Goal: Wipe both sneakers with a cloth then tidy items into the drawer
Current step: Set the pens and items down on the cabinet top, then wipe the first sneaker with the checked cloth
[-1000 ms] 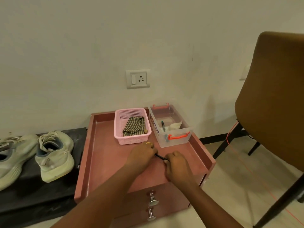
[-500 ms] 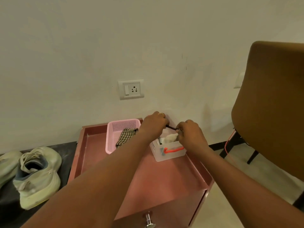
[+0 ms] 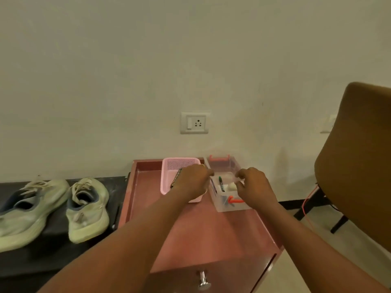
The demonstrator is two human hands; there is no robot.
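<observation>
Both hands hover over the containers at centre frame, on the red cabinet (image 3: 211, 233) top. Left hand (image 3: 190, 182) is back-to-camera over the pink basket (image 3: 182, 163), fingers curled down toward the clear box (image 3: 229, 166); can't tell if it's pinching anything. Right hand (image 3: 254, 187) is over the box's near right side, fingers loosely curled, thumb and forefinger apart with nothing between them. In the box: a green-capped marker (image 3: 221, 183) and something white, not identifiable. Checked cloth (image 3: 176, 179) is in the basket, only a sliver visible beside the left hand. Sneakers sit at lower left on a black bench (image 3: 53, 256) – inner sneaker (image 3: 86, 210) just beside the cabinet, outer sneaker (image 3: 27, 210) at the frame edge, side by side. Drawer (image 3: 232, 273) at bottom centre is closed, metal knob (image 3: 203, 280) showing. Brown chair (image 3: 359, 166) at right.
</observation>
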